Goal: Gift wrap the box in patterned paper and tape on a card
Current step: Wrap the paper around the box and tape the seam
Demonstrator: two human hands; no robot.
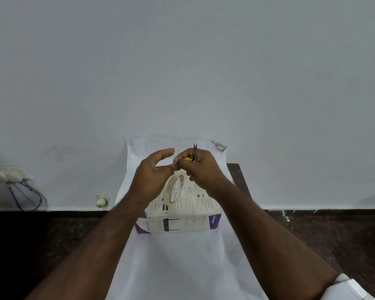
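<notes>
Box [182, 211], unwrapped, is lain on white-side-up paper [173, 256] below both hands, tape roll [175, 189] hung around the loosely curled left hand [154, 169] so scissors [194, 153] gripped by the right hand [200, 166] can cut a strip.

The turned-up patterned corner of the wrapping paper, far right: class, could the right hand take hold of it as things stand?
Probably not straight away. The right hand is gripping the scissors. The patterned corner lies just beyond it with nothing between, so only the scissors hinder it.
</notes>
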